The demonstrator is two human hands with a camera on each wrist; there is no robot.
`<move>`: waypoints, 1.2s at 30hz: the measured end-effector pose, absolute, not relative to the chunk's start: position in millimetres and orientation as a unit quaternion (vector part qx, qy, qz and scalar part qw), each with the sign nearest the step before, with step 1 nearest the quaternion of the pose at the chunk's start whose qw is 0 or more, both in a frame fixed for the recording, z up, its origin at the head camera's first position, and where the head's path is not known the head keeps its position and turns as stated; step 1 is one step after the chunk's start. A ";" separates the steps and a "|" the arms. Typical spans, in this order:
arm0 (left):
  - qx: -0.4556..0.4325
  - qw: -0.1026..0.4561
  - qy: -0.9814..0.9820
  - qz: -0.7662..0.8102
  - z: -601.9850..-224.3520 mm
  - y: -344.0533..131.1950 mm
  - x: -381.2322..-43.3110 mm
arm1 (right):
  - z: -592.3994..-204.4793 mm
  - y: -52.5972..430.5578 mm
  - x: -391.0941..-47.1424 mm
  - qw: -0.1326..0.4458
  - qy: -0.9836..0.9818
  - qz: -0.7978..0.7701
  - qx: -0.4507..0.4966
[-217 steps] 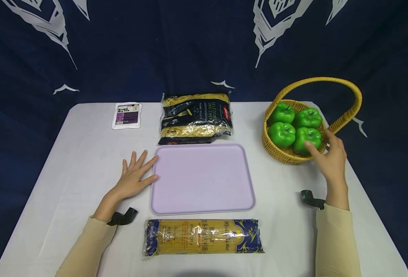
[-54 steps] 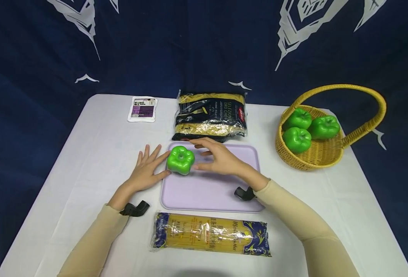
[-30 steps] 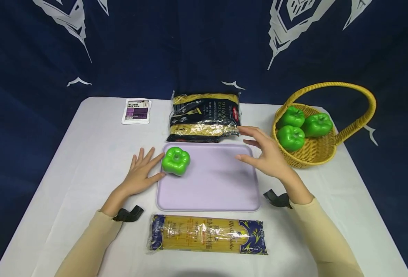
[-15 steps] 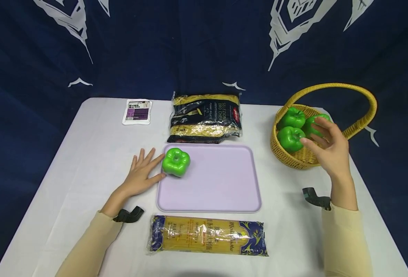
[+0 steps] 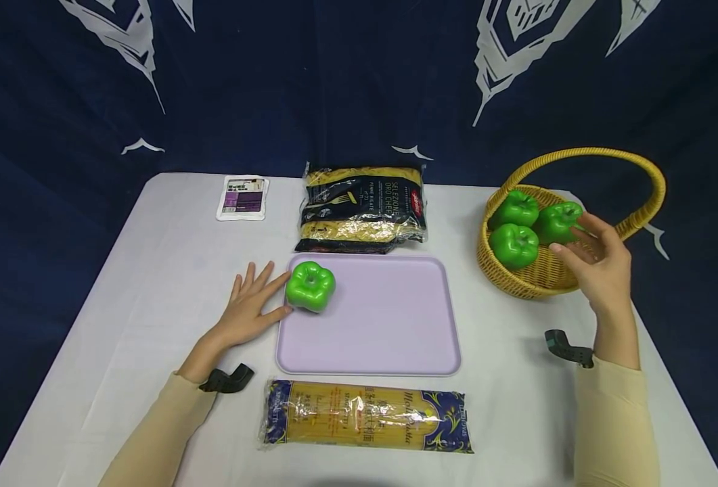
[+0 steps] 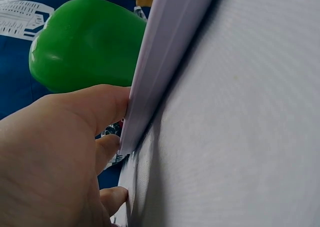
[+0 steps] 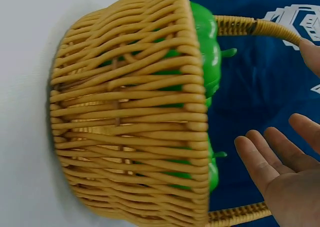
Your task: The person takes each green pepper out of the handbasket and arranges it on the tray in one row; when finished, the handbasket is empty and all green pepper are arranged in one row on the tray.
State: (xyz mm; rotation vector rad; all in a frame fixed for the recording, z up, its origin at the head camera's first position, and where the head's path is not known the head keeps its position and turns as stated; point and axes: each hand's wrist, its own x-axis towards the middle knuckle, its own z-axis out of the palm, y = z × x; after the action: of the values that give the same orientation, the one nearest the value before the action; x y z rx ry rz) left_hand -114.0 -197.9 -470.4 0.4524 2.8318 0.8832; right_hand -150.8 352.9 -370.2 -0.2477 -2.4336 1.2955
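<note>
My left hand [image 5: 243, 318] lies spread on the table, its fingertips touching the left edge of a light purple tray [image 5: 383, 325]. On the tray's upper left corner sits a green bell pepper [image 5: 310, 287], beside those fingers; the left wrist view also shows this pepper [image 6: 90, 44]. A yellow wicker basket [image 5: 500, 277] at the right holds three more green peppers. Over its right side hovers my right hand [image 5: 605, 270], fingers parted and holding nothing, close to the right-hand pepper [image 5: 557, 222]. In the right wrist view the hand [image 7: 295, 177] is above the basket's rim, apart from the peppers.
A black-and-yellow bag of penne [image 5: 361, 210] lies behind the tray, and a spaghetti pack [image 5: 367, 416] in front of it. A small white-and-purple packet [image 5: 243, 198] is at the back left. The basket's tall handle [image 5: 584, 152] arches above the peppers.
One pepper has gone from the basket to the tray, where my right hand let go of it. That hand has since moved back right, over the basket. My left hand has stayed at the tray's edge.
</note>
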 end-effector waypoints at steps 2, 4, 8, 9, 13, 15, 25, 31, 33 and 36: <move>0.150 0.070 0.941 0.294 -470.2 -197.7 -113.6 | -373.8 354.2 -152.5 0.176 -0.868 0.455 -0.093; 0.148 0.070 0.941 0.295 -470.2 -197.4 -113.3 | -376.8 354.8 -153.9 0.168 -0.874 0.447 -0.093; 0.147 0.070 0.941 0.296 -469.9 -196.9 -112.8 | -381.0 354.0 -155.2 0.154 -0.882 0.436 -0.097; 0.146 0.070 0.942 0.295 -469.8 -196.8 -112.8 | -381.9 353.7 -155.4 0.151 -0.883 0.433 -0.099; 0.146 0.070 0.942 0.294 -469.5 -196.3 -113.1 | -385.3 352.2 -157.1 0.146 -0.886 0.430 -0.089; 0.146 0.069 0.942 0.294 -469.4 -196.1 -113.2 | -387.1 351.5 -158.2 0.144 -0.888 0.430 -0.080; 0.146 0.068 0.942 0.294 -469.4 -196.7 -113.6 | -394.9 349.5 -161.7 0.104 -0.890 0.440 -0.061; 0.146 0.067 0.943 0.291 -469.2 -196.7 -113.1 | -397.5 346.7 -164.3 0.091 -0.893 0.438 -0.049; 0.147 0.068 0.943 0.290 -468.9 -196.7 -112.8 | -398.3 346.3 -165.1 0.090 -0.895 0.435 -0.048; 0.147 0.068 0.943 0.289 -468.4 -196.7 -112.5 | -399.0 345.2 -166.5 0.085 -0.899 0.427 -0.047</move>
State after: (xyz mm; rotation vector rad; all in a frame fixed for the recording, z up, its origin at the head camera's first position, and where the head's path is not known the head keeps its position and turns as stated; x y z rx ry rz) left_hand -112.5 -196.7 -468.4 0.4416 2.8422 0.8717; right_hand -166.5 345.2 -399.0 -0.1415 -2.6800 1.2742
